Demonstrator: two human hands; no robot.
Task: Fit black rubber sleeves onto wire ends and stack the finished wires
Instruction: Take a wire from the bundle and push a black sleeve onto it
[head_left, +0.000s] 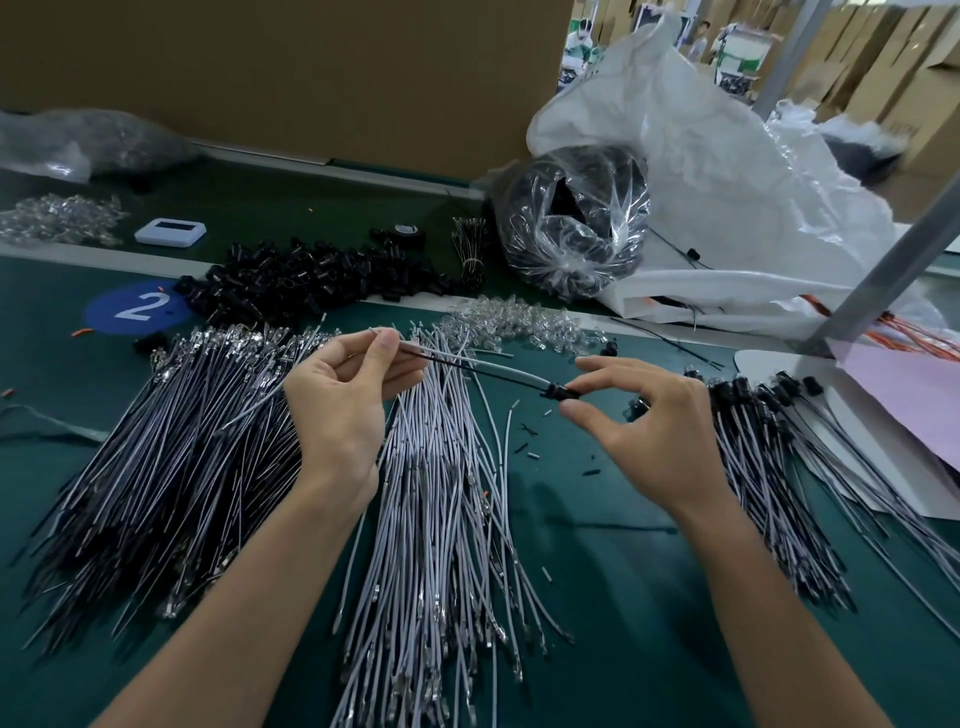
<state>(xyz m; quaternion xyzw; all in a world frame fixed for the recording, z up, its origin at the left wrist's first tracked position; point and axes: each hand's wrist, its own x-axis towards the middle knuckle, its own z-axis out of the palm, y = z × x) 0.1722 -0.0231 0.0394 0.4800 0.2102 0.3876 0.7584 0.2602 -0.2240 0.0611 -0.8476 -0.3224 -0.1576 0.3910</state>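
Observation:
My left hand (345, 397) pinches the near end of a pair of wires (483, 366), one black and one grey, held level above the table. A black rubber sleeve (558, 391) sits on the wires' right end, and my right hand (641, 428) pinches it between thumb and forefinger. Below lies a fan of bare grey wires (441, 499). A mixed pile of grey and black wires (171, 441) spreads at the left. Wires with sleeves fitted (769, 467) are stacked at the right. Loose black sleeves (306, 280) are heaped behind.
Clear plastic parts (519, 325) lie beyond the hands and at far left (57, 218). A clear bag of black parts (571, 218) and a big white sack (727, 208) stand at the back right. A metal post (883, 270) rises at right. Small offcuts (535, 447) dot the green mat.

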